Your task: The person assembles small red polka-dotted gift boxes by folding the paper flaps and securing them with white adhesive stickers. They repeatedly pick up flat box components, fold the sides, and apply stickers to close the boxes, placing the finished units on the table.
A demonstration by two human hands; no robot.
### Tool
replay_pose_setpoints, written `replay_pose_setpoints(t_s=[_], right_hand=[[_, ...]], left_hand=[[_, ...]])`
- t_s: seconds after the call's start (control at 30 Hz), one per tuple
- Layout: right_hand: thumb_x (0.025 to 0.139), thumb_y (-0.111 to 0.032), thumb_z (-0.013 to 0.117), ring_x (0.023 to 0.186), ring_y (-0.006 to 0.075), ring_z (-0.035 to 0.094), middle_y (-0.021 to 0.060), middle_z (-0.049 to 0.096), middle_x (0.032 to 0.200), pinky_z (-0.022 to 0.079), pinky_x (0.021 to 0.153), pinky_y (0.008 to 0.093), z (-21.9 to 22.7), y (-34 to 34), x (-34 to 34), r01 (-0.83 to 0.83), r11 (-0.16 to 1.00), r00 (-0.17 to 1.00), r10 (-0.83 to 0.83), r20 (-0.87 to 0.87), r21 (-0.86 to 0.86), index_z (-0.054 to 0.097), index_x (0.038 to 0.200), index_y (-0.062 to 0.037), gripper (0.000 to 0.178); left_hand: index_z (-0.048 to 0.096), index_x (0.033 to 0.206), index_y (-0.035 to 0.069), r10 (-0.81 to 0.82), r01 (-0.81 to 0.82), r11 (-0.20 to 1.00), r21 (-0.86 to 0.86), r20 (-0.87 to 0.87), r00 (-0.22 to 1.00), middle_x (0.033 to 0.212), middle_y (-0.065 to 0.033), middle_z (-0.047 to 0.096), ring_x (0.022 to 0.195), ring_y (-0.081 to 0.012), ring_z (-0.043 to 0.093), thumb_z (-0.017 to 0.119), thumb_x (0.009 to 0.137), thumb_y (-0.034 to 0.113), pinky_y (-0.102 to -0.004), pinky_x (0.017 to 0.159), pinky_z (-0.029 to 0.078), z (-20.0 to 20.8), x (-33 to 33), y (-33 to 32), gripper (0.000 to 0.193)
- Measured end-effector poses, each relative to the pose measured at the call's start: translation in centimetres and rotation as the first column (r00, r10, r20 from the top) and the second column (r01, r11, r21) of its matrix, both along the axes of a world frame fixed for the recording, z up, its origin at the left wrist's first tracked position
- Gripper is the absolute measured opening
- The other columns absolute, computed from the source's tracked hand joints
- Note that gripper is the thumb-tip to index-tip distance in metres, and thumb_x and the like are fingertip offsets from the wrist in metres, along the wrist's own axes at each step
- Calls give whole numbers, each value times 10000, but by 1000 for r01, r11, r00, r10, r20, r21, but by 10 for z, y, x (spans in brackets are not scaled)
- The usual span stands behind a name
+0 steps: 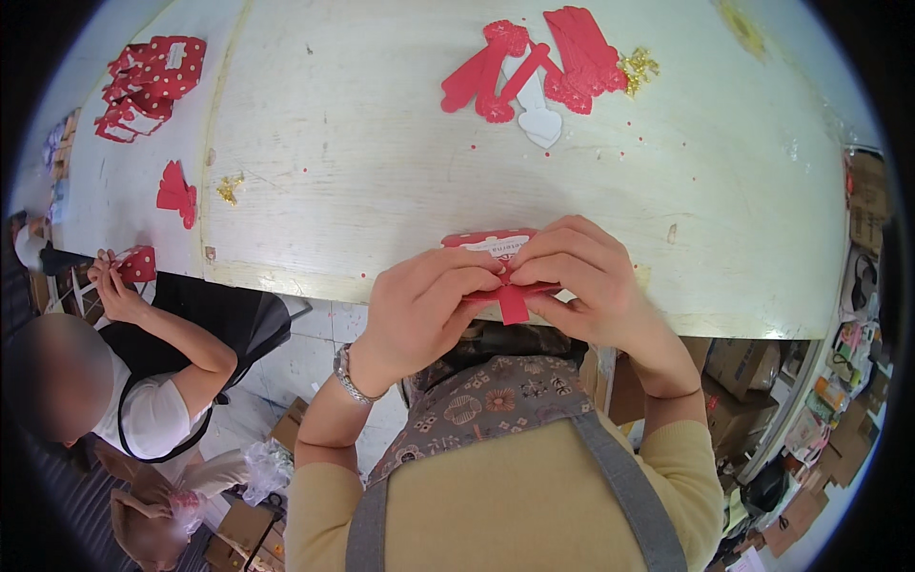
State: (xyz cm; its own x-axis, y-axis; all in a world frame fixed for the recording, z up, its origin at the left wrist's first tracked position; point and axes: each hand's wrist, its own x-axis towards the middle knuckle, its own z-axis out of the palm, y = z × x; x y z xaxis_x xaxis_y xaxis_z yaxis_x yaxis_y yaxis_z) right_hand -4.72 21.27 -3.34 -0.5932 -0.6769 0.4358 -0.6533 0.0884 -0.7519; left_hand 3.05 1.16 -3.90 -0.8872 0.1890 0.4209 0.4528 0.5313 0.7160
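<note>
At the table's near edge, a small red box with white dots and a white label [477, 237] is between my hands. My left hand [424, 296] grips its left side, thumb and fingers pinched near the middle. My right hand [583, 276] pinches it from the right, fingertips almost meeting the left ones. A red paper strip [513, 305] hangs down toward me below the fingertips. My fingers cover the middle of the box, so whatever small part lies under them is hidden.
Farther off lie red scalloped paper strips [581, 52], a white paper strip [539, 124] and small gold pieces [640, 71]. More red strips [175, 194], gold bits [229, 189] and dotted red boxes [152, 81] sit left. A co-worker's hand [119, 291] holds another dotted box.
</note>
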Motion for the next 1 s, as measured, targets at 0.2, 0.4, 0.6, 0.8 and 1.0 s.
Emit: replay_pose_setpoints(t_s=[0.2, 0.4, 0.6, 0.8, 1.0], right_hand=[[641, 45, 758, 780, 250, 617, 86, 629, 930, 521, 617, 330, 3, 1, 5, 2, 1000, 990, 1, 142, -15, 623, 866, -30, 274], [646, 85, 742, 792, 246, 617, 96, 618, 910, 533, 601, 310, -7, -3, 14, 64, 995, 972, -45, 230, -77, 575, 817, -14, 258], [622, 73, 747, 808, 257, 603, 71, 608, 881, 504, 667, 340, -19, 1, 3, -129, 974, 988, 142, 55, -187, 558, 772, -32, 264], [606, 26, 779, 811, 245, 603, 54, 628, 896, 486, 700, 342, -10, 4, -6, -213, 969, 974, 221, 53, -124, 592, 791, -53, 274], [606, -74, 825, 770, 225, 608, 34, 649, 893, 460, 707, 341, -2, 7, -1, -57, 997, 998, 56, -15, -59, 637, 833, -92, 295]], left_hand=[[621, 913, 63, 49, -50, 998, 46, 17, 999, 945, -69, 664, 776, -241, 652, 725, 670, -1, -322, 604, 519, -1, 1, 6, 272], [617, 897, 62, 118, -118, 992, 55, 2, 993, 913, -76, 659, 744, -249, 645, 728, 658, 12, -323, 588, 512, -4, 2, 11, 268], [623, 855, 72, 29, -30, 999, -13, -90, 996, 881, -58, 647, 735, -247, 644, 733, 621, 23, -327, 577, 513, -6, 3, 11, 263], [634, 874, 80, -21, 22, 1000, 18, -66, 998, 922, -42, 657, 762, -241, 653, 752, 642, 43, -320, 600, 524, -5, 3, 7, 263], [639, 954, 90, 5, -3, 995, 103, -16, 1000, 978, -56, 667, 839, -242, 661, 767, 656, 32, -314, 643, 535, -5, 2, 10, 329]])
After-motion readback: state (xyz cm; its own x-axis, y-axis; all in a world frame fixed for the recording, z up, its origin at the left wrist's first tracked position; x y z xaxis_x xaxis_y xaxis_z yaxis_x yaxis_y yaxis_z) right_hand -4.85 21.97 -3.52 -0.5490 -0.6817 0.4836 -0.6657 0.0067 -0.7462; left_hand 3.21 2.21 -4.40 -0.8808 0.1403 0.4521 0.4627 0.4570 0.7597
